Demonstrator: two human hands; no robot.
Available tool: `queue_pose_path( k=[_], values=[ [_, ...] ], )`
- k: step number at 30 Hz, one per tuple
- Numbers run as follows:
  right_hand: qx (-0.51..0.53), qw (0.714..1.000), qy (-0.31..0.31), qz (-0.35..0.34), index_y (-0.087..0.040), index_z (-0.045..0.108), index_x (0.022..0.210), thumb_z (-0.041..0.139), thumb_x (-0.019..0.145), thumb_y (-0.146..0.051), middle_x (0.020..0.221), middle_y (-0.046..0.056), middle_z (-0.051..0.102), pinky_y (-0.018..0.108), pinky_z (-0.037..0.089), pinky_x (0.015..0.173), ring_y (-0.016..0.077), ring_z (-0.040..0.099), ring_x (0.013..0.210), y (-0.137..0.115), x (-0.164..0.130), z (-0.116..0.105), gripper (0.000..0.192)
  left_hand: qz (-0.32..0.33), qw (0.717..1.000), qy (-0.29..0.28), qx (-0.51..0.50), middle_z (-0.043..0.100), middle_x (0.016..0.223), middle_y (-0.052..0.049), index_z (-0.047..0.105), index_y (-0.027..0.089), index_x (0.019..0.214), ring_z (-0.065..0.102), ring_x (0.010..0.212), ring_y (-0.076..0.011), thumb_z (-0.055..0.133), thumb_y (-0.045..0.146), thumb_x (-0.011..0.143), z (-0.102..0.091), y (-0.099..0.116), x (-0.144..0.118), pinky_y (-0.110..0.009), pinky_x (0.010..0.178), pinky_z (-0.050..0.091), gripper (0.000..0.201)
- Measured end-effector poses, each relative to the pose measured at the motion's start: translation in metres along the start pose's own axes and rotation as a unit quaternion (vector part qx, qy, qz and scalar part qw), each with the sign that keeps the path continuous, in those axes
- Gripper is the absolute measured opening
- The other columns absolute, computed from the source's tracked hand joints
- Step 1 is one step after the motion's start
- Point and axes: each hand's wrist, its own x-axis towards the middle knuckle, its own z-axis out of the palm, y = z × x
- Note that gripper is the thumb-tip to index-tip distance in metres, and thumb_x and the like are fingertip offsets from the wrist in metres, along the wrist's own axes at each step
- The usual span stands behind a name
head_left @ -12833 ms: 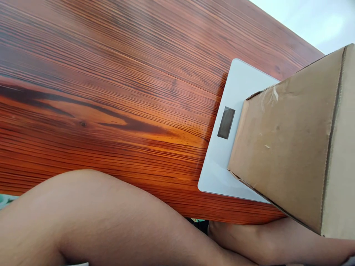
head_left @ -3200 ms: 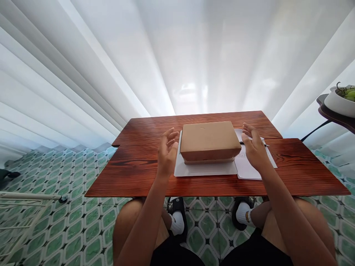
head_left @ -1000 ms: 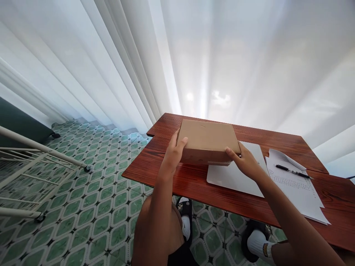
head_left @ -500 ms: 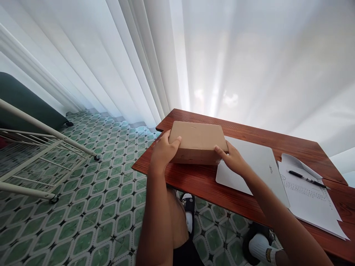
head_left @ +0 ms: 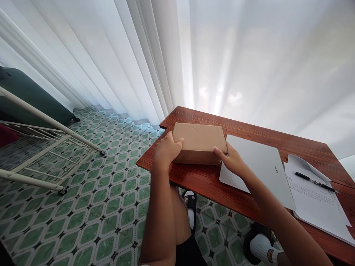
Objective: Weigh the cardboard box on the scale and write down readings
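A closed brown cardboard box (head_left: 198, 137) is at the left part of the dark red wooden table (head_left: 191, 181). My left hand (head_left: 168, 148) grips the box's left end, thumb on the near top edge and fingers round the side. At the opposite end, my right hand (head_left: 230, 158) holds the near right corner, its thumb on the front edge and the other fingers partly hidden behind the side. Whether the box's underside touches the tabletop is hard to tell. Just right of the box lies a closed silver laptop (head_left: 257, 166), partly under my right forearm.
Papers with writing (head_left: 313, 195) lie right of the laptop, with a black pen (head_left: 316, 181) across them. A white metal rack on casters (head_left: 52, 155) stands on the green tiled floor at left, near a dark green suitcase (head_left: 30, 99). White curtains (head_left: 249, 66) hang behind the table.
The whole view has shifted slightly, moving the table and laptop rightward in the picture. The box sits slightly lower and nearer relative to the table; both hands keep their hold on it.
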Motion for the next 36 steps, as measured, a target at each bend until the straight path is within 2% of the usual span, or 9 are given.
queue_pose_path(
  k=[4,9,13,16,19,21,25,31,36],
  values=[
    [-0.014,1.0,0.005,-0.004,-0.023,0.053,0.137,0.051,0.095,-0.065,0.128,0.011,0.066,0.047,0.05,0.096,0.0334,0.062,0.116,0.0,-0.001,0.002,0.06,-0.003,0.999,-0.021,0.033,0.055,0.141,-0.027,0.038,0.007,0.154,0.051,0.131,-0.0488,0.052,0.039,0.091,0.0,0.002,0.0,-0.061,0.104,0.041,0.071],
    [-0.017,1.0,0.001,0.01,-0.024,0.048,0.143,0.052,0.094,-0.065,0.13,0.011,0.066,0.05,0.05,0.097,0.0356,0.062,0.118,-0.001,-0.002,0.005,0.064,-0.017,0.995,-0.058,0.082,0.05,0.148,-0.024,0.031,0.004,0.155,0.047,0.137,-0.0404,0.045,0.032,0.097,-0.002,0.007,-0.001,-0.051,0.111,0.04,0.066],
    [-0.007,1.0,-0.015,0.011,-0.025,0.043,0.149,0.051,0.094,-0.067,0.137,0.012,0.062,0.053,0.048,0.103,0.0364,0.059,0.124,0.001,-0.001,0.005,0.07,-0.008,0.995,-0.05,0.087,0.038,0.158,-0.019,0.026,0.003,0.158,0.042,0.142,-0.0375,0.043,0.029,0.098,0.001,0.009,-0.002,-0.05,0.116,0.036,0.068],
    [-0.001,1.0,-0.024,0.005,-0.024,0.035,0.156,0.047,0.093,-0.071,0.153,0.013,0.048,0.055,0.041,0.113,0.0366,0.047,0.14,0.006,-0.002,0.003,0.079,0.041,0.995,0.011,0.086,0.035,0.161,-0.016,0.031,0.005,0.157,0.034,0.148,-0.0342,0.042,0.022,0.097,0.006,0.013,-0.006,-0.05,0.121,0.03,0.063],
    [0.014,1.0,-0.001,0.003,-0.019,0.026,0.161,0.046,0.093,-0.072,0.162,0.015,0.034,0.052,0.038,0.118,0.0342,0.037,0.148,0.013,-0.005,-0.005,0.088,0.137,0.983,0.112,0.055,0.045,0.155,-0.014,0.044,0.008,0.151,0.035,0.147,-0.0305,0.041,0.019,0.096,0.01,0.021,-0.012,-0.047,0.123,0.028,0.056],
    [0.025,0.999,0.029,-0.008,-0.019,0.025,0.161,0.045,0.095,-0.069,0.16,0.017,0.038,0.051,0.041,0.115,0.0321,0.041,0.145,0.019,-0.011,-0.014,0.085,0.202,0.966,0.162,0.024,0.053,0.148,-0.011,0.052,0.011,0.145,0.04,0.143,-0.0294,0.042,0.018,0.096,0.013,0.03,-0.017,-0.047,0.123,0.03,0.05],
    [0.0,0.993,0.104,-0.048,-0.024,0.042,0.152,0.045,0.098,-0.061,0.145,0.015,0.054,0.05,0.049,0.106,0.0299,0.053,0.134,0.028,-0.029,-0.044,0.065,0.309,0.93,0.198,-0.021,0.065,0.13,-0.01,0.062,0.013,0.132,0.052,0.128,-0.0292,0.045,0.018,0.096,0.021,0.052,-0.032,-0.048,0.114,0.039,0.04],
    [-0.03,0.984,0.169,-0.042,-0.026,0.064,0.125,0.046,0.101,-0.052,0.124,0.01,0.066,0.042,0.053,0.091,0.0265,0.063,0.115,0.046,-0.066,-0.089,0.04,0.403,0.901,0.145,-0.066,0.069,0.114,-0.006,0.066,0.015,0.122,0.056,0.112,-0.0277,0.048,0.015,0.095,0.042,0.09,-0.064,-0.047,0.101,0.044,0.032],
    [-0.062,0.981,0.18,-0.027,-0.024,0.071,0.103,0.048,0.099,-0.047,0.107,0.006,0.071,0.035,0.049,0.084,0.023,0.065,0.102,0.071,-0.098,-0.119,0.033,0.489,0.864,0.026,-0.118,0.07,0.105,-0.005,0.067,0.016,0.114,0.057,0.102,-0.0242,0.048,0.013,0.095,0.072,0.118,-0.098,-0.042,0.092,0.045,0.027]
  ],
)
